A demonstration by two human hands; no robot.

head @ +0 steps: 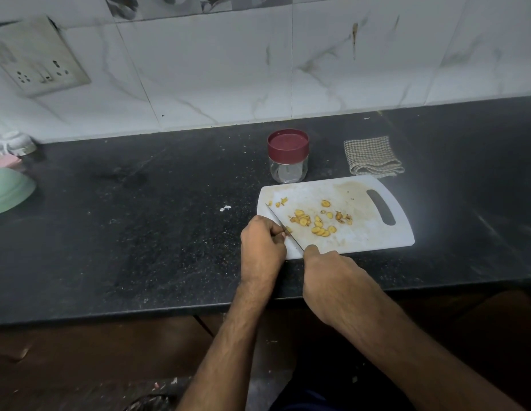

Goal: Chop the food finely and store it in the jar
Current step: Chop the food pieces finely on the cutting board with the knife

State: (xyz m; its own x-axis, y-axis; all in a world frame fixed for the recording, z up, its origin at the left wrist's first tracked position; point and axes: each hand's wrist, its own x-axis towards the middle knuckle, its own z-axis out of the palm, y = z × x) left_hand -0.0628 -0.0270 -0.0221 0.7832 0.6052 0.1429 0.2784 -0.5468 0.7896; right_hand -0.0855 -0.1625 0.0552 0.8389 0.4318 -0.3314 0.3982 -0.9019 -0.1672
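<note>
A white cutting board (362, 235) lies on the black counter, with several yellow food slices (316, 222) scattered across its middle. My right hand (332, 280) grips the handle of a thin knife (283, 226); the blade runs up and to the left over the board's left end. My left hand (261, 243) is curled at the board's left corner and pinches a small piece of food against the blade. A clear jar (288, 167) with a maroon lid on stands just behind the board.
A folded checked cloth (372, 157) lies right of the jar. A pale green bowl (7, 191) sits at the far left edge, with white items behind it. The wall socket (41, 59) is upper left. The counter's front edge (139, 312) is near my forearms.
</note>
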